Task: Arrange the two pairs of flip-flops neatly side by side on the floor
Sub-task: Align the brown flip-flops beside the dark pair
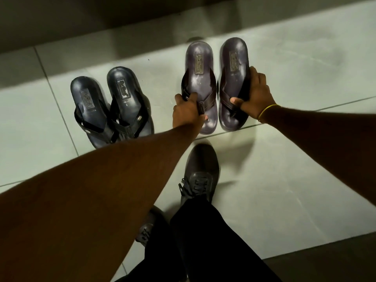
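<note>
Two pairs of dark flip-flops lie on the pale tiled floor, heels pointing away from me. The left pair (110, 106) rests untouched, its two flip-flops close together and slightly angled. In the right pair, my left hand (187, 112) grips the strap of the left purple-brown flip-flop (198, 78). My right hand (254, 96) holds the right purple-brown flip-flop (234, 68) by its strap and outer edge. These two lie nearly parallel with a narrow gap between them. I cannot tell whether they are lifted off the tiles.
My own feet in dark lace-up shoes (200, 171) stand just in front of the right pair, with black trousers below. A dark shadowed wall base (101, 17) runs along the far side. Bare tiles (305, 159) extend to the right.
</note>
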